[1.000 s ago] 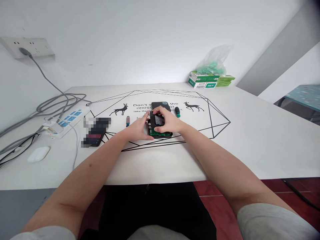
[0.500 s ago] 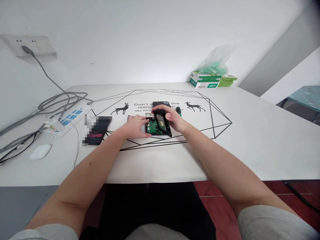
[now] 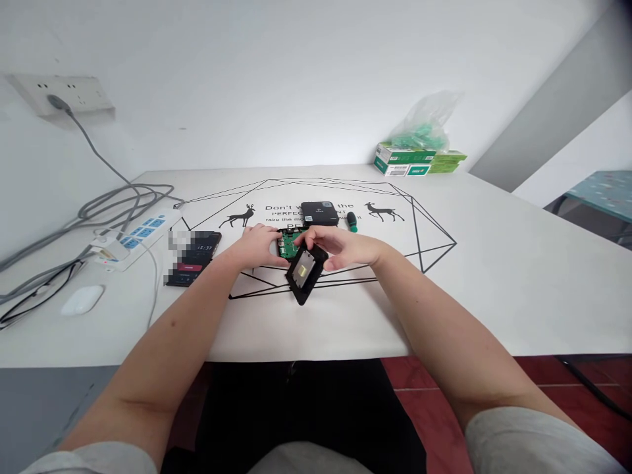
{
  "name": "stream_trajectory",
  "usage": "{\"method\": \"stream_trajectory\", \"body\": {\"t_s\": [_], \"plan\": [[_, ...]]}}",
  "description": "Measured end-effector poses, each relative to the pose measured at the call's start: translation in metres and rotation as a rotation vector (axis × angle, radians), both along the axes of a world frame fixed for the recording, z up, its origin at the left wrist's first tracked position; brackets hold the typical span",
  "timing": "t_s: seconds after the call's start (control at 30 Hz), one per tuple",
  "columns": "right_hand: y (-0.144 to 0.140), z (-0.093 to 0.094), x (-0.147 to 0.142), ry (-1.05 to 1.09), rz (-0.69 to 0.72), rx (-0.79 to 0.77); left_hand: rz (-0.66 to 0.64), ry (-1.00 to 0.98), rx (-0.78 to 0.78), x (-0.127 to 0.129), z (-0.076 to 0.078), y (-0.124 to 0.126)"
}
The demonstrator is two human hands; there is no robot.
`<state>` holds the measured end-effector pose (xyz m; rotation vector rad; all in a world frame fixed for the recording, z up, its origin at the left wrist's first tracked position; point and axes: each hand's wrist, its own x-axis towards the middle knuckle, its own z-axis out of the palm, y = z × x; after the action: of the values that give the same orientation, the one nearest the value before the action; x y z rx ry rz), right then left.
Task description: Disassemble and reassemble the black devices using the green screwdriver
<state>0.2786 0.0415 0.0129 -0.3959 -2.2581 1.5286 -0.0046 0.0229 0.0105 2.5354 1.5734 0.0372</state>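
Note:
My left hand (image 3: 257, 247) is closed around the left side of a green circuit board (image 3: 287, 246) in a dark casing on the table, fingertips on its far edge and thumb at its near edge. A black square cover (image 3: 300, 289) is gripped in my right hand (image 3: 348, 247). It is tilted, its inner side showing a silvery plate with a gold-coloured patch. The cover hangs partly in front of the board and hides its right part. Behind both lies a black case (image 3: 320, 212) with small labels. A short screwdriver (image 3: 352, 222) with a black and green handle lies right of it.
At the left are a phone (image 3: 197, 257), a white earbud case (image 3: 82, 300), a power strip (image 3: 148, 230) and coiled grey cables (image 3: 123, 197). Green and white boxes (image 3: 405, 158) with a plastic bag (image 3: 424, 128) on top stand at the back right. The table's front edge is near me.
My right hand has lifted the black cover off the board and swung it toward me, turning its inner side up. My left hand and the board have shifted slightly left.

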Motion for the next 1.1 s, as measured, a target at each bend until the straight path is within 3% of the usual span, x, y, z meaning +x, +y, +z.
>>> {"method": "stream_trajectory", "body": {"t_s": [0.2,0.33,0.67,0.9,1.0,1.1], "plan": [[-0.012,0.021,0.018,-0.435,0.008,0.157,-0.001,-0.020,-0.012,-0.003,-0.005,0.004],[-0.018,0.021,0.014,-0.627,-0.043,0.183,-0.010,-0.032,-0.004,-0.004,-0.004,0.003],[-0.015,0.013,0.006,-0.546,-0.105,0.165,-0.005,-0.066,-0.010,-0.002,-0.003,-0.002],[-0.015,0.013,-0.007,-0.531,-0.290,0.358,-0.021,-0.100,-0.006,-0.003,-0.005,0.002],[-0.012,0.004,-0.016,-0.496,-0.414,0.507,-0.021,-0.113,-0.014,-0.005,-0.006,0.002],[-0.010,-0.010,-0.027,-0.465,-0.426,0.620,-0.017,-0.113,-0.019,-0.004,-0.005,0.000]]}}
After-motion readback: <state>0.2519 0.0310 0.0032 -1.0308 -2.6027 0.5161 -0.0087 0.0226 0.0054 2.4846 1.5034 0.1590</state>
